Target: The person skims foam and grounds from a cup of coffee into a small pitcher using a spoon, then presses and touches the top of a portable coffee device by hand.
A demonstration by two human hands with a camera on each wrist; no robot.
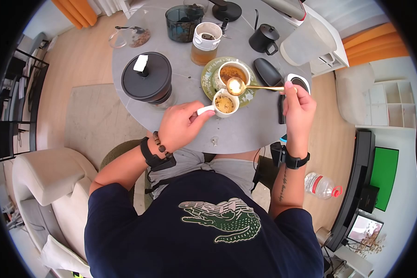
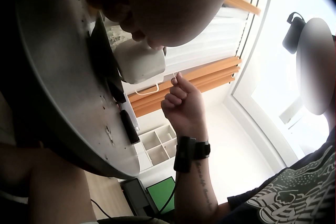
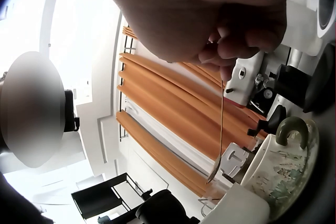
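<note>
My left hand (image 1: 197, 116) grips the handle of a white cup (image 1: 225, 103) of brown tea with bits floating in it, at the near edge of a green saucer (image 1: 208, 76). A second, patterned cup (image 1: 231, 72) of tea stands on that saucer. My right hand (image 1: 290, 89) pinches the end of a gold spoon (image 1: 252, 86), whose bowl hovers between the two cups. In the right wrist view the spoon (image 3: 220, 129) hangs from my right hand's fingers (image 3: 231, 45) above the patterned cup (image 3: 275, 169). The left wrist view shows the white cup (image 2: 140, 61) from below.
On the round grey table (image 1: 245, 129) stand a black lidded pot (image 1: 147, 76), a glass jar (image 1: 205, 42), a dark bowl (image 1: 183, 22), a black jug (image 1: 264, 38) and a black case (image 1: 268, 72). A water bottle (image 1: 322, 185) lies on the floor at right.
</note>
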